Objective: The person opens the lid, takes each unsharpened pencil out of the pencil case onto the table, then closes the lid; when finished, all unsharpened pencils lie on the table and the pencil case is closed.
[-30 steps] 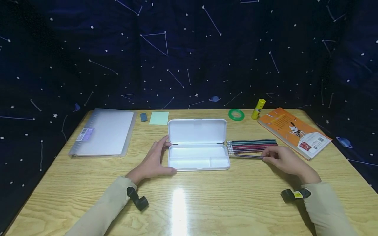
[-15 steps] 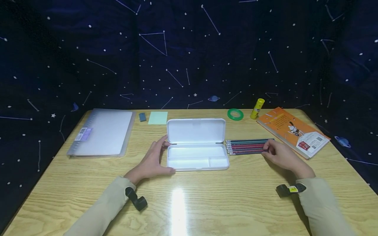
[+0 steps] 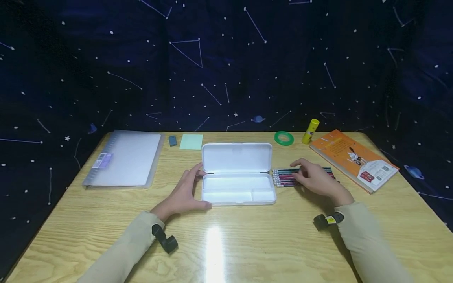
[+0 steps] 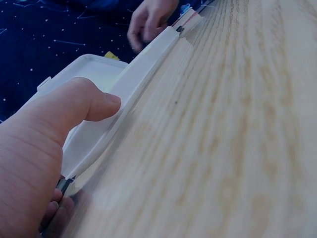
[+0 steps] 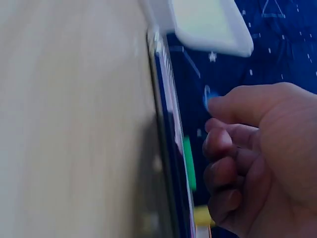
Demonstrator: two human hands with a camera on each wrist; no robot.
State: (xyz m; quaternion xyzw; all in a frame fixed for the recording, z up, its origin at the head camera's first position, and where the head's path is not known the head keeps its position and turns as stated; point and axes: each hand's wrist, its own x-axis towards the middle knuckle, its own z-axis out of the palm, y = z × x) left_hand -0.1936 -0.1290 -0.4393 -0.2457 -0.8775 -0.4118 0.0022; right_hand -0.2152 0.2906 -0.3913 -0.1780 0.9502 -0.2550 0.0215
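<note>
A white pencil case (image 3: pixel 226 194) lies open on the table, its lid (image 3: pixel 236 158) raised at the back. My left hand (image 3: pixel 182 194) holds the case's left end, thumb at the front edge and fingers behind near the hinge. In the left wrist view the thumb (image 4: pixel 94 101) lies along the case's wall. Right of the case, several pencils (image 3: pixel 286 179) lie side by side, eraser ends toward it. Over them hovers my right hand (image 3: pixel 316 181), fingers loosely bent and nothing in them. It hides the middle of the pencils. In the right wrist view the fingers (image 5: pixel 225 173) are curled toward the palm.
A clear-covered ring notebook (image 3: pixel 127 159) lies at the left. Along the back are a blue eraser (image 3: pixel 172 140), pale green sticky notes (image 3: pixel 191 142), a green tape roll (image 3: pixel 284 138) and an upright yellow glue stick (image 3: pixel 310 131). An orange book (image 3: pixel 348 155) lies at the right.
My right hand brought the nearest pencil up against the others, let it go, and moved left over the pencils. My left hand stays on the case.
</note>
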